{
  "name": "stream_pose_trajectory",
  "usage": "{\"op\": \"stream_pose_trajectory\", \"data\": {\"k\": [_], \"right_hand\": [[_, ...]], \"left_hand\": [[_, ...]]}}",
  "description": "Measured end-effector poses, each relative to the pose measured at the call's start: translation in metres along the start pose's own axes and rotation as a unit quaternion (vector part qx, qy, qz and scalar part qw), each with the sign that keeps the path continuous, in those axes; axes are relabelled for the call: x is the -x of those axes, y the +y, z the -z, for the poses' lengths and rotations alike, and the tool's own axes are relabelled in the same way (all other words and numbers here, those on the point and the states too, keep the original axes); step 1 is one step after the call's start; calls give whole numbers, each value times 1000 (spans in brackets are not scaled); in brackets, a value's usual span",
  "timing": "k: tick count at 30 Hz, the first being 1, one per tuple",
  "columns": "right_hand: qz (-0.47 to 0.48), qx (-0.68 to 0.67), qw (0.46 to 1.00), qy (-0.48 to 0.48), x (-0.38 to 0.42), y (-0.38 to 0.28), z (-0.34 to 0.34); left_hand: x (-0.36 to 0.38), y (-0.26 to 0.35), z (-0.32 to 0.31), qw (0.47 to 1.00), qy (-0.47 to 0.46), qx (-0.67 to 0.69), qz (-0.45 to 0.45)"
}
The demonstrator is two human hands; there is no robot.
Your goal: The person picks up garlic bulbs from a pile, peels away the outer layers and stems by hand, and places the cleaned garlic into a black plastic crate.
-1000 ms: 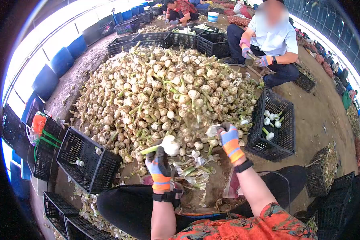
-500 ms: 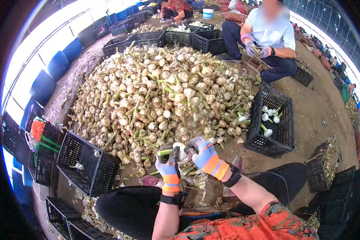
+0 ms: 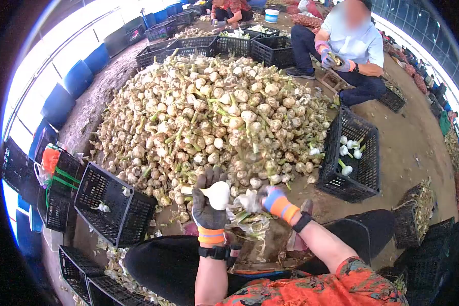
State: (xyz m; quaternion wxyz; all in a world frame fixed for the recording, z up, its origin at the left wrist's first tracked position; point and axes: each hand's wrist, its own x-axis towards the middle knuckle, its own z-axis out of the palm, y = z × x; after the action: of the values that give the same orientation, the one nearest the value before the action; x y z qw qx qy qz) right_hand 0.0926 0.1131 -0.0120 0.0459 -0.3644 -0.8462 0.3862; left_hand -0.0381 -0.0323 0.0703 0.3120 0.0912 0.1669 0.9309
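A peeled white garlic bulb (image 3: 218, 196) with a short pale stem lies across the palm of my left hand (image 3: 208, 209), which is gloved, palm up, its fingers spread behind the bulb. To its right, my right hand (image 3: 276, 200), gloved and somewhat blurred, pinches loose whitish skins (image 3: 250, 201). Its fingertips are partly smeared by motion. Past both hands rises a big heap of unpeeled garlic (image 3: 188, 127) with stems. Shed peels (image 3: 252, 227) lie between my knees. A few clean bulbs (image 3: 350, 148) sit in the black crate (image 3: 352, 188) at the right.
At the left stands a tilted black crate (image 3: 115, 217) with a couple of bulbs. A co-worker (image 3: 352, 46) sits beyond the right crate, holding garlic; another person (image 3: 231, 11) crouches at the back. More crates (image 3: 273, 53) line the heap's far side. Blue barrels (image 3: 58, 108) stand left.
My left hand has turned palm up, baring the white bulb. My right hand has moved away to the right with skins at its fingers. The view has shifted slightly.
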Motion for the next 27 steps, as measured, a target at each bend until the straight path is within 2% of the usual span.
{"op": "stream_pose_trajectory", "data": {"k": [1, 2, 3, 5, 6, 7, 8, 9, 12, 14, 15, 16, 18, 19, 20, 21, 23, 24, 25, 26, 27], "right_hand": [[15, 39, 990, -131, 5, 13, -14], [66, 117, 951, -280, 9, 27, -26], [100, 118, 924, -351, 17, 25, -27], [60, 31, 963, -259, 28, 20, -34], [11, -167, 957, -238, 22, 26, -42], [-39, -360, 909, -206, 17, 22, -43], [-97, -548, 804, -209, 16, 20, -42], [-42, -618, 764, -183, 9, 15, -44], [-44, -629, 762, -152, 19, -7, -32], [-77, -812, 533, -226, 30, -33, -13], [-97, -846, 466, -241, 23, -30, -13], [0, -746, 652, -131, 13, -16, -15], [98, -745, 654, -88, 6, 13, 11], [116, -831, 536, -94, 1, 16, 50], [133, -898, 405, -107, -3, 19, 89], [166, -929, 326, -58, -10, 43, 100], [211, -913, 349, 11, -31, 62, 96], [120, -878, 462, 22, -48, 79, 72], [72, -735, 673, 40, -72, 104, 22], [18, -370, 928, 40, -96, 128, -27], [-14, -123, 992, 10, -119, 151, -74]], "left_hand": [[1, 3, -10, 1000, 7, 25, -5], [2, 4, -8, 1000, 9, 23, -5], [1, 4, -6, 998, 33, 61, 10], [0, 1, 7, 993, 61, 98, 30], [0, -1, 27, 989, 102, 96, 38], [1, -3, 36, 989, 113, 90, 41], [1, -6, 44, 988, 125, 85, 45], [1, -7, 47, 986, 136, 80, 48], [-3, -17, 50, 981, 153, 108, 47], [-4, -28, 52, 966, 142, -174, 125], [-3, -33, 54, 928, 132, -310, 160], [-2, -37, 51, 930, 88, -337, 116], [-2, -40, 53, 940, 54, -333, 47], [-7, -37, 61, 950, 61, -305, 23], [-8, -29, 78, 901, 7, -434, -17], [-11, -26, 61, 927, 129, -352, 3], [-18, -24, 61, 915, 221, -336, 18], [-20, -27, 64, 913, 225, -341, 27], [-19, -32, 67, 909, 230, -345, 36], [-20, -36, 66, 907, 220, -357, 42], [-17, -40, 67, 903, 212, -371, 50]]}}
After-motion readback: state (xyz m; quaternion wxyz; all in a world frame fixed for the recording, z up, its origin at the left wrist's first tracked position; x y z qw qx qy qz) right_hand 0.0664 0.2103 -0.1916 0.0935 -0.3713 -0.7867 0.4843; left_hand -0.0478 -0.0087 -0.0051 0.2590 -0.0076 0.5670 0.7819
